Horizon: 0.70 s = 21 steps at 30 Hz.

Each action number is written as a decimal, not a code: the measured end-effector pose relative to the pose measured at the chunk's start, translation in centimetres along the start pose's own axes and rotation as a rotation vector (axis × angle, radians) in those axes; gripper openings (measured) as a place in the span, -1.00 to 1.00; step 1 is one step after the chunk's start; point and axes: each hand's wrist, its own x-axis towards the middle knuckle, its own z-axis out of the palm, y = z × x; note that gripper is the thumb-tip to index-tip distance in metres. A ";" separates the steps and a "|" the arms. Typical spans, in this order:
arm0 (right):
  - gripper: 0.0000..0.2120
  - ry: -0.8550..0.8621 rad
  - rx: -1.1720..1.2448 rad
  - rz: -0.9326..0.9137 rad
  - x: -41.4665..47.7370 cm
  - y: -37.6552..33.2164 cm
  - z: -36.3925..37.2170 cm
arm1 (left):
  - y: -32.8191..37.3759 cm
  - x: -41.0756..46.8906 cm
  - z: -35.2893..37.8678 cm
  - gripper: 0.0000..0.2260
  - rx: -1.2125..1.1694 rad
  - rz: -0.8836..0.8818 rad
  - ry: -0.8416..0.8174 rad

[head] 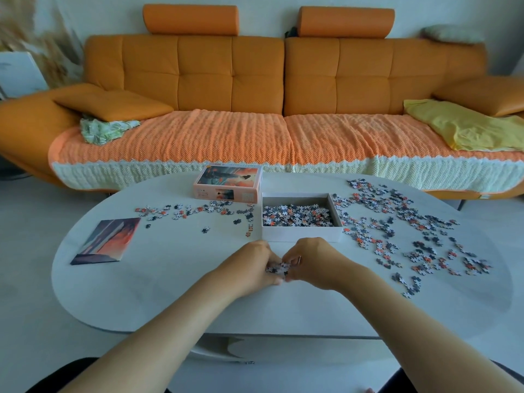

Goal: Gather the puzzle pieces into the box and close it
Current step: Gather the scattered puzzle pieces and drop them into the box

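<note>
A small clump (279,269) of puzzle pieces was held between the two hands, just in front of the box (300,234) and near the middle of its front wall. The left hand (252,265) was cupped around the clump from the left, its fingers curled onto it. The right hand (312,262) was closed on it from the other side, its fingertips pinching the clump's edge. The hands were brought together so that they touched around the clump. Whether the clump was lifted off the table (170,279) or resting on it could not be told.

The box was seen open and upright, white-walled, with a heap (297,215) of pieces spread over its floor. The lid (228,184) was set picture side up behind the box, close to its far left corner. A thin scatter (192,209) of pieces was strung out to the left of the box, with a short column of joined pieces just beside its left wall. A far larger spread (397,228) was strewn to the right of the box, from just beside its right wall outward and toward the near side. A print (109,241) was laid flat well to the left of the box. A sofa (255,75) was seen behind the box, beyond the table.
</note>
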 end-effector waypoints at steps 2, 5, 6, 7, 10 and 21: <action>-0.84 0.009 0.006 0.017 0.1 -0.6 0.1 | 0.3 0.2 0.2 -0.90 -0.045 0.012 0.050; -0.82 0.022 0.018 0.027 0.0 -1.0 -0.1 | 0.5 0.3 0.2 -0.91 -0.116 -0.020 0.070; -0.82 0.021 0.024 0.030 0.0 -1.1 -0.2 | 0.6 0.3 0.1 -0.90 -0.125 -0.030 0.073; -0.82 0.019 0.028 0.036 0.0 -1.2 -0.2 | 0.6 0.3 0.1 -0.89 -0.133 -0.036 0.076; -0.85 0.012 0.075 0.093 0.0 -1.4 -0.2 | 0.5 0.4 0.2 -0.88 -0.142 -0.043 0.089; -0.94 -0.009 0.427 0.261 0.9 -0.6 -1.5 | 0.4 1.9 0.1 -0.95 -0.377 -0.172 0.164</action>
